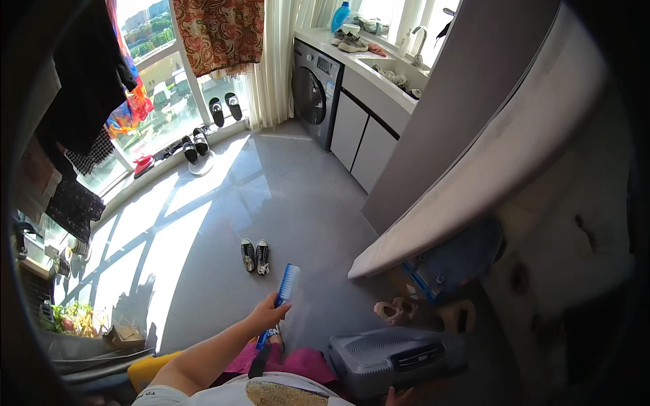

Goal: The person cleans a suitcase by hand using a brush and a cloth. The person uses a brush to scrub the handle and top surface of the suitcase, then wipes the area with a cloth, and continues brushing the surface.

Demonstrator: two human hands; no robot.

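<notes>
My left hand (269,312) is wrapped round the handle of a blue scrub brush (288,283), whose pale bristles face right. The brush is held up in front of me, its blue handle end showing below my fist. Beyond it, a pair of black canvas sneakers (255,256) with white toes stands on the grey floor, apart from the brush. At the lower edge, only some fingers of my right hand (398,396) show, spread apart, just below a grey ribbed suitcase (372,355). Nothing is visible in them.
Sandals (195,147) and slippers (225,109) line the window ledge. A washing machine (316,88) and a sink (389,66) are at the back right. A pale padded board (474,162) leans at right, near pink shoes (395,311). Clothes (81,88) hang at left.
</notes>
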